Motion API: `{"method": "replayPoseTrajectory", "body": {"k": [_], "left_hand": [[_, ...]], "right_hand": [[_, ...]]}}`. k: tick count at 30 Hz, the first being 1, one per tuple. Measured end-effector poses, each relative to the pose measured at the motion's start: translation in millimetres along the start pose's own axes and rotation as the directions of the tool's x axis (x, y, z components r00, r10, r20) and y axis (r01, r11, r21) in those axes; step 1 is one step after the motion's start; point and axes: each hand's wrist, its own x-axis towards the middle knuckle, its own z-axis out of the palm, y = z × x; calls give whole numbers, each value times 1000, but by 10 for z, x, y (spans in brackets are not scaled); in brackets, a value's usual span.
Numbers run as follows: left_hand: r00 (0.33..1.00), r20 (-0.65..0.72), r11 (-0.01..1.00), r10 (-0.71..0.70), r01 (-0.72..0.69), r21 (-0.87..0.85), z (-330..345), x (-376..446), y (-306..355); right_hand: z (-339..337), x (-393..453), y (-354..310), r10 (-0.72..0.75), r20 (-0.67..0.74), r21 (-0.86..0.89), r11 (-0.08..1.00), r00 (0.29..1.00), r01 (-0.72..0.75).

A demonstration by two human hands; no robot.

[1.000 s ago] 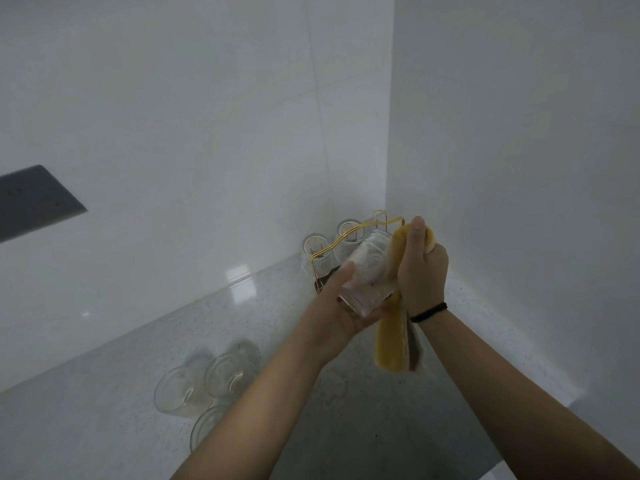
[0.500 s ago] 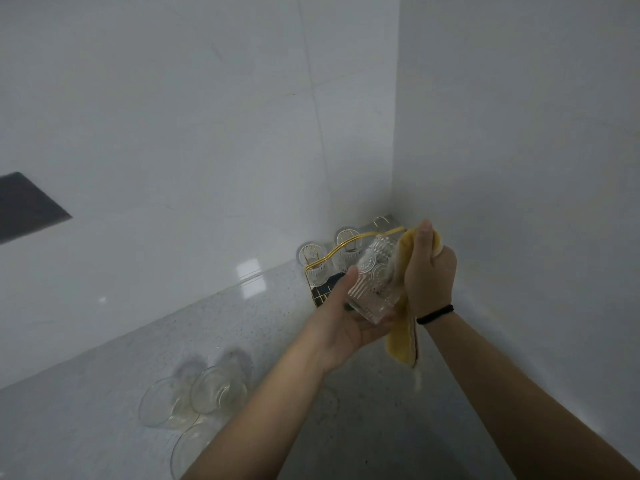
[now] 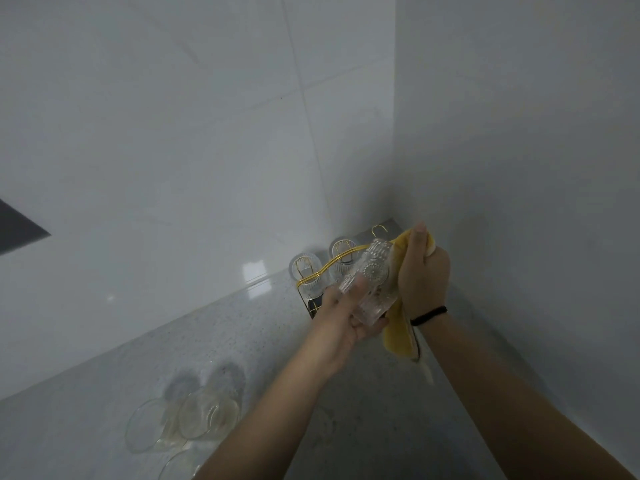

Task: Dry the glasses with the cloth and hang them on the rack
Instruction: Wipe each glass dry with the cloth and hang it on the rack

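Cut-pattern glass (image 3: 372,284) cradled at its base in the curled left hand (image 3: 341,318), tilted up toward one o'clock, mouth presumably offered to the yellow cloth (image 3: 401,336) bunched in the fisted right hand (image 3: 423,275) pressed alongside. Gold wire rack (image 3: 313,277) just behind at twelve o'clock with two glasses hung; undried glasses (image 3: 194,419) waiting at seven o'clock on the speckled countertop (image 3: 86,410). No brand, label or writing legible anywhere

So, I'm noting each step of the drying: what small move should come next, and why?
Probably keep wiping: the left hand holds the patterned glass tilted while the right hand grips the yellow cloth against it. Then likely hang it on the gold rack, which already carries two glasses.
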Motion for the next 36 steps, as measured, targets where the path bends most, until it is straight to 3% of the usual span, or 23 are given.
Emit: {"method": "replayPoseTrajectory", "body": {"k": [2,4,7,10,15,19,21,24,26,29,31,36], "left_hand": [[989,-64,982,131,-121,144,-10,57,-46],[986,-49,985,157,-153,81,-28,88,-38],[999,15,975,-35,37,-219,-3,109,101],[978,41,933,-203,205,-296,1,193,205],[997,-40,987,-69,62,-145,-11,461,412],[984,-96,969,149,-126,215,1,805,729],[951,-146,852,271,-166,497,61,997,871],[894,-94,555,439,-188,810,153,1247,994],[876,-18,358,481,-178,916,180,1424,1032],[901,72,113,428,-132,985,227,1679,1032],[917,111,27,382,-131,991,260,1812,965],[953,145,-67,264,-132,989,293,2076,682]], "right_hand": [[44,27,-16,44,-15,-27,999,999,-44],[65,24,-11,51,-32,3,999,998,-51],[34,36,18,-13,-21,79,997,1000,14],[33,105,105,-19,-1,98,995,1000,19],[-61,316,270,177,-157,103,981,972,-162],[-192,444,315,268,-133,73,963,954,-261],[-189,471,332,291,-107,43,957,951,-288],[-137,501,335,297,-81,26,955,951,-296],[-98,526,359,316,-68,15,949,946,-316],[-54,560,424,339,-46,13,941,940,-339],[-34,558,442,352,-41,29,936,935,-351],[19,589,487,379,-23,75,924,925,-376]]}}
